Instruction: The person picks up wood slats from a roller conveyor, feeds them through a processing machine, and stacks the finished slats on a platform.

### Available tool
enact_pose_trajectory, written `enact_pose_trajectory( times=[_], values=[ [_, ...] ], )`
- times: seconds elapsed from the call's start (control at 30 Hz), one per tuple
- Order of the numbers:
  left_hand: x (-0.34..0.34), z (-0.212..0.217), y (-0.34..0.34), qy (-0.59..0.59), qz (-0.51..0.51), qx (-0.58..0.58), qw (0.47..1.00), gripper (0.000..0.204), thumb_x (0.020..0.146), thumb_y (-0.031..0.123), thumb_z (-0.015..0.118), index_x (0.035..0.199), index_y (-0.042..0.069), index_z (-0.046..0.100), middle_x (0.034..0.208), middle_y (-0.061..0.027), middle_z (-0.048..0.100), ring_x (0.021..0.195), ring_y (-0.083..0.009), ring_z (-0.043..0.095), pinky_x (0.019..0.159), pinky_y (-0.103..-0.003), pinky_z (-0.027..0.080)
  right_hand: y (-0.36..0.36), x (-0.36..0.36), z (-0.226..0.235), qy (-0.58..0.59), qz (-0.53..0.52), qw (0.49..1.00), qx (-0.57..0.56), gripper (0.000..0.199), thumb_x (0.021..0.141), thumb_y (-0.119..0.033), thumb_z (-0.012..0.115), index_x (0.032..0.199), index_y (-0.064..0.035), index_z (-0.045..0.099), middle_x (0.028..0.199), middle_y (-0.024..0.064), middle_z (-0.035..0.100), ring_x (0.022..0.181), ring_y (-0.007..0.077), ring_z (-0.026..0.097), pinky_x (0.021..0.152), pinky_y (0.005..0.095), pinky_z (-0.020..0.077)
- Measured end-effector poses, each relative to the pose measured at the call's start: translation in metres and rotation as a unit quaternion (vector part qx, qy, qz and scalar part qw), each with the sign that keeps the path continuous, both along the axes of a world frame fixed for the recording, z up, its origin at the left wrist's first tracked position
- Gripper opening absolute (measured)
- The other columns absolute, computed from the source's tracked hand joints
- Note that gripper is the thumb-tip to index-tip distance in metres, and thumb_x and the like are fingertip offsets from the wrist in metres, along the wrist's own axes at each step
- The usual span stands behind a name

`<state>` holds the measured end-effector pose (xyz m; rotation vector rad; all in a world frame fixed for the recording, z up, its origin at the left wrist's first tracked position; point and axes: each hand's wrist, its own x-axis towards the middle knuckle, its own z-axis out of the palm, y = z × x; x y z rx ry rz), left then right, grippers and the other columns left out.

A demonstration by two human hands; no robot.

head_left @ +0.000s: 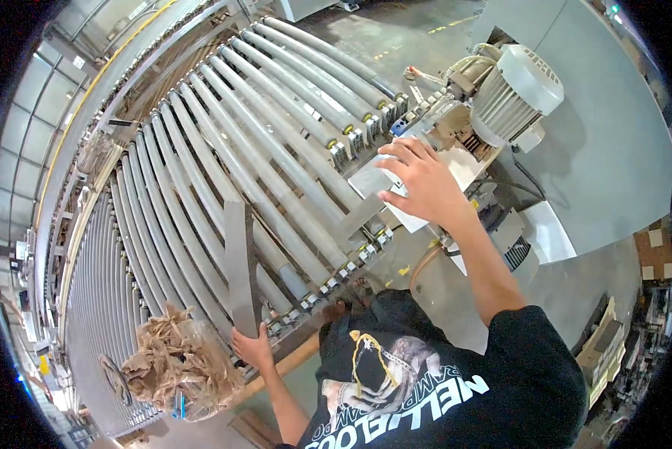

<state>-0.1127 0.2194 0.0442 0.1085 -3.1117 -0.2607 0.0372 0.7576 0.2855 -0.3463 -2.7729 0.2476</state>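
Observation:
My left hand (251,349) is at the near end of a long grey board (239,273), its fingers wrapped against the lower edge. The board lies slantwise over the rollers of a conveyor (276,206). My right hand (424,182) is at the conveyor's right end, above a pale metal plate (371,176). Its fingers are spread and bent, with nothing visible between them. Whether the fingertips touch the plate, I cannot tell. Just beyond that hand stands a machine with a ribbed grey motor (517,97).
Crumpled brown paper in clear plastic (182,363) sits on the conveyor left of my left hand. A large grey panel (613,135) stands behind the motor. Stacked boards (608,348) lie at the far right. A yellow-edged rail (89,101) runs along the upper left.

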Motion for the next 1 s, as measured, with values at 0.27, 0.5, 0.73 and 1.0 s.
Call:
enact_pose_trajectory(
  times=[0.27, 0.5, 0.73, 1.0],
  values=[
    [0.011, 0.033, 0.085, 0.223, -0.178, 0.006, 0.958, 0.096, 0.079, 0.055, 0.089, 0.149, 0.000, 0.053, 0.145, -0.0245, 0.060, 0.138, -0.0430, 0.053, 0.122, -0.057, 0.034, 0.001, -0.004, -0.001, 0.007, -0.020, 1.000, -0.002, 0.041, 0.089, -0.033, 0.083, 0.122, -0.0106, 0.073, 0.139, 0.0051, 0.063, 0.142, 0.0308, 0.052, 0.123, 0.0459, 0.0425],
    [0.023, 0.038, 0.302, 0.025, -0.479, 0.218, 0.850, 0.068, 0.085, 0.038, 0.089, 0.139, 0.005, 0.064, 0.139, -0.0220, 0.063, 0.131, -0.0435, 0.057, 0.112, -0.051, 0.045, -0.003, -0.009, -0.016, 0.025, -0.023, 0.999, 0.001, 0.039, 0.087, -0.031, 0.084, 0.118, -0.0103, 0.074, 0.141, 0.0046, 0.064, 0.144, 0.0294, 0.052, 0.122, 0.0448, 0.0430],
    [0.013, 0.015, 0.358, 0.010, -0.562, 0.172, 0.809, 0.071, 0.084, 0.026, 0.087, 0.146, 0.004, 0.059, 0.125, -0.0174, 0.065, 0.120, -0.0384, 0.061, 0.109, -0.049, 0.045, -0.010, -0.012, -0.019, 0.035, -0.035, 0.999, 0.000, 0.040, 0.089, -0.033, 0.082, 0.122, -0.0121, 0.074, 0.144, 0.0036, 0.063, 0.147, 0.0259, 0.050, 0.131, 0.0459, 0.0344],
    [0.004, 0.039, 0.204, -0.079, -0.497, 0.153, 0.850, 0.057, 0.098, 0.017, 0.071, 0.149, 0.001, 0.053, 0.135, -0.0285, 0.062, 0.123, -0.0468, 0.060, 0.108, -0.054, 0.047, -0.006, -0.005, -0.015, 0.006, -0.038, 0.999, 0.029, 0.046, 0.083, -0.029, 0.087, 0.125, -0.0146, 0.073, 0.144, 0.0029, 0.063, 0.148, 0.0257, 0.049, 0.132, 0.0467, 0.0322]
  ],
)
